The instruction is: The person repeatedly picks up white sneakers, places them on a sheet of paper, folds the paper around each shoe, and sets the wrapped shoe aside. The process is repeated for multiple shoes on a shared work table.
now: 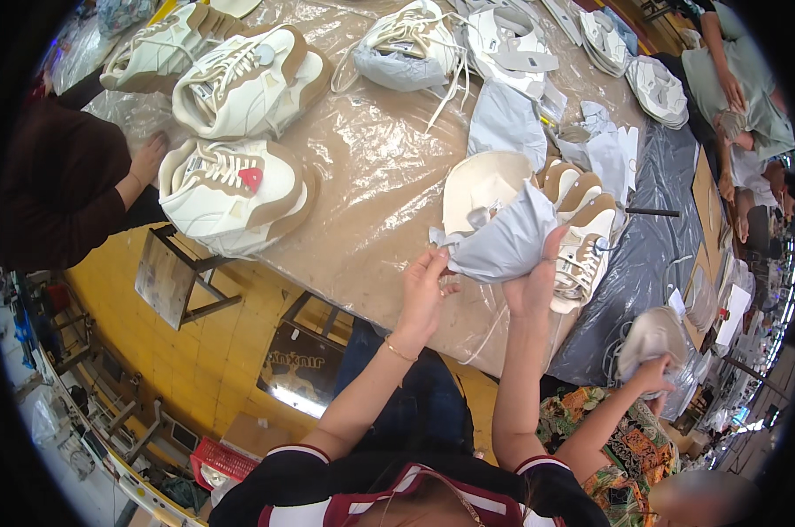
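Observation:
In front of me, over the near part of the table, I hold a cream shoe upper (469,187) partly covered by a thin grey wrapping sheet (503,241). My left hand (428,290) pinches the sheet's torn lower-left edge between thumb and fingers. On the other side, my right hand (535,279) grips the covered end from below, its fingers partly hidden behind it. Just right of that hand lies a cream and brown laced sneaker (582,255), with more shoes behind it. Loose grey sheets (507,123) rest farther back.
Cream and brown sneakers (235,198) are grouped at the table's left. A laced sneaker stuffed with grey material (406,48) and pale uppers (507,44) lie at the back. Co-workers sit left and right; the one at lower right holds a pale shoe piece (650,338).

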A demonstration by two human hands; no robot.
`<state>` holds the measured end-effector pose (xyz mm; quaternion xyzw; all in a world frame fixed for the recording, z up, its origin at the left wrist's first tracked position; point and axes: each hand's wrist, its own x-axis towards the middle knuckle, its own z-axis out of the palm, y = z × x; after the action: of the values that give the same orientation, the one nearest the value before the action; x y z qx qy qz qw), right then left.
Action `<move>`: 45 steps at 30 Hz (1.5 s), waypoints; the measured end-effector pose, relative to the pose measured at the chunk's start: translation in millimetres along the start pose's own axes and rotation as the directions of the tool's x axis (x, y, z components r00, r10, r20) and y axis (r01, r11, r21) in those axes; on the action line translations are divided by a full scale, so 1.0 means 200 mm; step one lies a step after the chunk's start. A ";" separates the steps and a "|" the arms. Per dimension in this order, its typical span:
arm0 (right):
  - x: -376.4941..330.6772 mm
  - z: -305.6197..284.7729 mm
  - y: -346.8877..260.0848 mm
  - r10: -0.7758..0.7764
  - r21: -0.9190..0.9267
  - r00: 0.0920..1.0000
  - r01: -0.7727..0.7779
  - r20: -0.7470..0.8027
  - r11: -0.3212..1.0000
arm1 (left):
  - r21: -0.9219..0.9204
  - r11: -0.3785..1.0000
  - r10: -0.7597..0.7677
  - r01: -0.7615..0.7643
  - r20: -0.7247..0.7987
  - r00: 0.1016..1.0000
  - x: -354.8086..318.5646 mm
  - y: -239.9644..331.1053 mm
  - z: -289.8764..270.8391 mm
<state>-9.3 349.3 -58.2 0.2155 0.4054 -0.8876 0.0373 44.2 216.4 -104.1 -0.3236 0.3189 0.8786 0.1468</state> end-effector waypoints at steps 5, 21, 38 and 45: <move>0.02 -0.04 0.06 0.044 -0.059 0.997 -0.040 0.066 0.997 | -0.162 0.987 -0.018 0.021 0.018 1.000 0.07 -0.12 -0.03; 0.19 0.21 -0.15 0.159 0.123 0.987 -0.157 -0.007 0.980 | 0.460 0.627 0.609 -0.629 0.214 0.764 0.09 0.08 0.15; 0.05 0.28 0.06 0.028 -0.943 0.954 0.292 0.300 0.163 | 0.547 0.791 -0.051 -0.276 0.507 0.860 0.22 0.04 -0.17; -0.07 0.17 0.17 -0.057 -0.916 0.917 0.398 0.395 0.058 | 0.162 0.945 0.226 -0.283 0.299 0.927 0.12 0.15 -0.30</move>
<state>0.5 301.2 -56.2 -0.0482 0.9125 -0.3980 0.0815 40.5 156.5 -141.3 -0.1367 0.4223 0.8897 0.1064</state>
